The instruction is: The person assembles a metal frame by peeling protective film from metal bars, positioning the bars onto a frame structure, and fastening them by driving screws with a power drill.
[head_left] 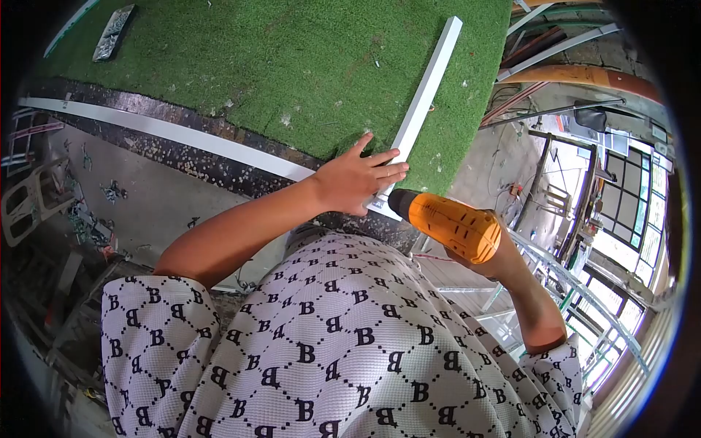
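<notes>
Two white bars meet at a corner near the table's front edge: a long white bar (197, 136) runs off to the left along the edge, and a shorter white bar (429, 87) slants away across the green turf. My left hand (355, 177) lies over that corner with its fingers spread, fingertips resting on the shorter bar. An orange cordless drill (454, 225) is gripped in my right hand (504, 259), which is partly hidden behind the drill's body. Its black chuck points left, right at the corner of the bars; the tip is hidden from view.
Green artificial turf (292, 58) covers the table, with a dark, speckled edge (219, 169) along the front. A small foil-like packet (114, 33) lies at the far left. A plastic chair (36, 197) stands left, and a metal ladder (584, 292) and long bars are at right.
</notes>
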Motion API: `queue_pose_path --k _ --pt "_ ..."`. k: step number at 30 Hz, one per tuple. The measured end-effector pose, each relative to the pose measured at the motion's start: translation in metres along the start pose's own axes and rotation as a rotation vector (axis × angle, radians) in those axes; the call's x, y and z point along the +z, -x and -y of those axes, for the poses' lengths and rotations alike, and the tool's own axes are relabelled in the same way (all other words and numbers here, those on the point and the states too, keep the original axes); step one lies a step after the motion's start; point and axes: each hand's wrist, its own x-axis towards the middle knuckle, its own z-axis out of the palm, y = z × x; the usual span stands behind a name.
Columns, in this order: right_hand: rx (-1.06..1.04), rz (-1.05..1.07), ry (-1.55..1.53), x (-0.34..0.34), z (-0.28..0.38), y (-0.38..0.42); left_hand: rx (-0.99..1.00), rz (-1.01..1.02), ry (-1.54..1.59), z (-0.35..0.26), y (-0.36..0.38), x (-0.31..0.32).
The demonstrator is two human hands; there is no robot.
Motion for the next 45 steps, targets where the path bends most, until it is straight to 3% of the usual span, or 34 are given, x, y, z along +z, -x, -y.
queue_pose_path --k 3,5,24,32,39,45 --pt "-0.028 -0.017 -0.055 -0.006 0.011 -0.006 0.003 -0.011 0.000 0.000 0.000 0.001" --pt "-0.128 -0.050 0.087 -0.009 0.014 -0.007 0.003 -0.007 0.002 0.000 0.000 0.001" --pt "-0.149 -0.068 0.212 -0.011 0.013 -0.005 -0.005 0.007 0.014 -0.001 0.000 -0.003" --pt "-0.035 -0.066 0.035 -0.017 0.030 -0.011 -0.009 0.009 0.025 0.000 0.000 -0.003" --pt "-0.061 -0.086 0.080 -0.015 0.024 -0.009 -0.009 0.016 0.005 -0.001 0.000 -0.004" --pt "0.042 -0.033 0.098 -0.016 0.025 -0.011 -0.004 0.004 -0.009 0.000 0.000 -0.003"
